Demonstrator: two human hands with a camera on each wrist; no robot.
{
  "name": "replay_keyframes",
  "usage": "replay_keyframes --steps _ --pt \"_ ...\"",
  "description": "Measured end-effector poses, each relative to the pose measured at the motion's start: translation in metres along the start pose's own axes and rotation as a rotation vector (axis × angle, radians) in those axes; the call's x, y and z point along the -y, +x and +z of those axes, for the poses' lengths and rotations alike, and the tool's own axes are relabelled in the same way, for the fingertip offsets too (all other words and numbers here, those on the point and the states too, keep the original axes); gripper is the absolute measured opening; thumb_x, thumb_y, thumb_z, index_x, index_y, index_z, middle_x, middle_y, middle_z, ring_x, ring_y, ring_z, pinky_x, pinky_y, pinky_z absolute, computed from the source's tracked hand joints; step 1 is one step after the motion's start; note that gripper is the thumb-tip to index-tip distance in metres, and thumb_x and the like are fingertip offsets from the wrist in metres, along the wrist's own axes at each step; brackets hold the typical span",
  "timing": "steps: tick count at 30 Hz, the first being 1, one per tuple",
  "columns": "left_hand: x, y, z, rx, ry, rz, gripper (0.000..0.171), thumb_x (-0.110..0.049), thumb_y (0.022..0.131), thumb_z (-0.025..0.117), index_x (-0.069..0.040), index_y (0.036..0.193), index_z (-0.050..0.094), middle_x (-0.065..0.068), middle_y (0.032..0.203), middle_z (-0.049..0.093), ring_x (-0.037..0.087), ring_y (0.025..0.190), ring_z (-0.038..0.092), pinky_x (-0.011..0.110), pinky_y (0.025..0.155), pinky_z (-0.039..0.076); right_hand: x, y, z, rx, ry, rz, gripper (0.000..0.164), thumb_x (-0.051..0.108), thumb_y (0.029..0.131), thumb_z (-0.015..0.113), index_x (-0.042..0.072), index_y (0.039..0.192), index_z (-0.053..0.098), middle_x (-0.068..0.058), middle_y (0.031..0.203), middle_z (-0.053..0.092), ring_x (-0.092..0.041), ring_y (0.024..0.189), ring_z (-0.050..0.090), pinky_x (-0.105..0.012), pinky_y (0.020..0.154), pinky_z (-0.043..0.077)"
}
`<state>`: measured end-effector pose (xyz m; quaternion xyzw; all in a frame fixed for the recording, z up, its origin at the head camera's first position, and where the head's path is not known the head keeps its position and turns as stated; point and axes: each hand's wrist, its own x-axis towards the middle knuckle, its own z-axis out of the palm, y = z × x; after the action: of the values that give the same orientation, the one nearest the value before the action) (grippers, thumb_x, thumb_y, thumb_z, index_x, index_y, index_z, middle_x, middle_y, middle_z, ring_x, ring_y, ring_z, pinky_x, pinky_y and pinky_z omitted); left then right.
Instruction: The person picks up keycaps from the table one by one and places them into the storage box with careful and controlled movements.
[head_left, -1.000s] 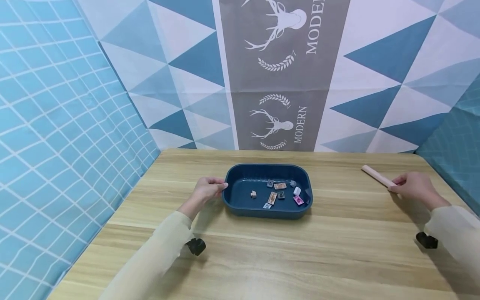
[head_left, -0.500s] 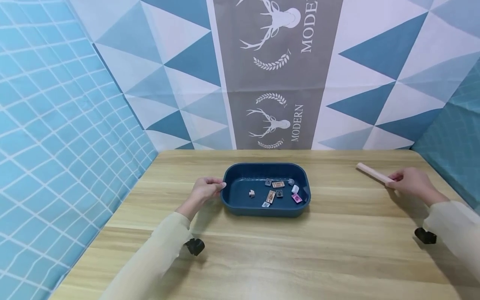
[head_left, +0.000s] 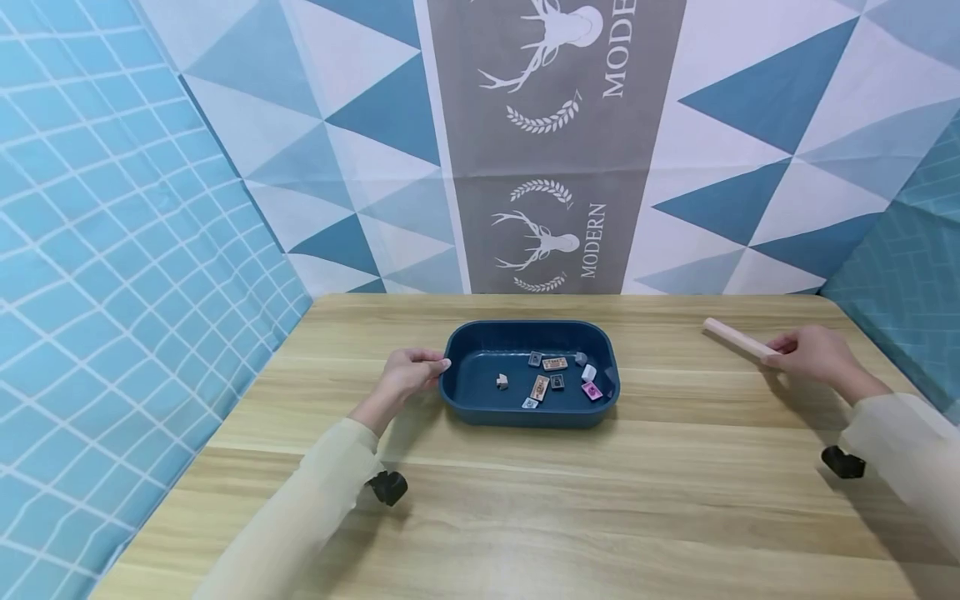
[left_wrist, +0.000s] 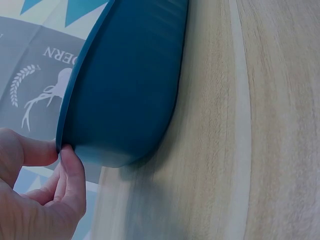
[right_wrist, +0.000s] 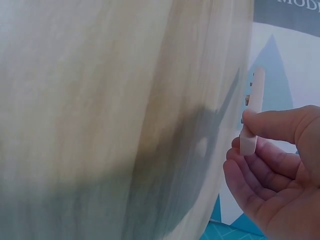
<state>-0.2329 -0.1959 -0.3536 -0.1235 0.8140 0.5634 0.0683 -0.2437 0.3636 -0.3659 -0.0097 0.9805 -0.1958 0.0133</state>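
In the head view, a dark blue rectangular basin [head_left: 529, 414] with rounded corners stands on the wooden table. My left hand [head_left: 407, 372] pinches its left rim between thumb and fingers; the left wrist view shows the thumb and a fingertip on the rim [left_wrist: 75, 95]. Off to the right, my right hand [head_left: 813, 357] holds one end of a pale pink bar [head_left: 738, 339] just above the table. Small bumps stick out along one side of this bar [right_wrist: 257, 90] in the right wrist view; its exact kind is unclear. Thumb and fingertips grip it there.
Inside the basin lie several small pieces, among them a pink tile [head_left: 592, 391], a tan tile [head_left: 555, 364], a white block [head_left: 589, 373] and a beige piece [head_left: 502, 381]. The wooden table [head_left: 570, 517] meets a patterned wall covering [head_left: 712, 125] behind.
My right hand has shifted slightly left with the pink bar. The head view has moved a little. My left hand keeps its pinch on the basin rim.
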Motion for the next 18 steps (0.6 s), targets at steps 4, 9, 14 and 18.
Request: replay_keyframes --steps 4,9,14,18 --pt "-0.003 0.0 -0.001 -0.003 0.001 -0.002 0.027 -0.012 0.09 0.066 0.004 0.112 0.063 0.005 0.096 0.062 0.005 0.072 0.058 0.037 0.094 0.055 0.003 0.0 -0.001 -0.005 0.004 -0.028 0.04 0.023 0.083 0.07 -0.011 0.105 0.065 -0.027 0.092 0.067 -0.021 0.071 0.059 -0.026 0.055 0.044" --pt "-0.004 0.0 -0.001 -0.005 0.0 -0.004 0.028 -0.01 0.09 0.065 0.004 0.114 0.063 0.006 0.098 0.063 0.005 0.074 0.06 0.037 0.095 0.055 0.008 -0.002 -0.002 -0.005 0.011 -0.061 0.039 0.023 0.083 0.069 -0.01 0.104 0.065 -0.025 0.091 0.068 -0.016 0.07 0.058 -0.027 0.056 0.045" --pt "-0.003 0.0 0.0 -0.001 0.003 -0.002 0.029 -0.01 0.09 0.066 0.004 0.115 0.063 0.009 0.102 0.063 0.006 0.074 0.06 0.039 0.098 0.053 0.01 -0.003 -0.003 -0.008 -0.002 -0.1 0.037 0.021 0.083 0.069 -0.01 0.103 0.066 -0.022 0.088 0.069 -0.012 0.069 0.057 -0.026 0.058 0.044" --pt "-0.002 0.0 0.002 -0.004 -0.002 0.005 0.028 -0.01 0.09 0.066 0.005 0.114 0.063 0.008 0.1 0.062 0.005 0.072 0.059 0.039 0.097 0.054 0.011 -0.003 -0.002 -0.016 -0.008 -0.128 0.036 0.02 0.082 0.071 -0.009 0.102 0.066 -0.021 0.086 0.07 -0.011 0.069 0.057 -0.027 0.059 0.044"
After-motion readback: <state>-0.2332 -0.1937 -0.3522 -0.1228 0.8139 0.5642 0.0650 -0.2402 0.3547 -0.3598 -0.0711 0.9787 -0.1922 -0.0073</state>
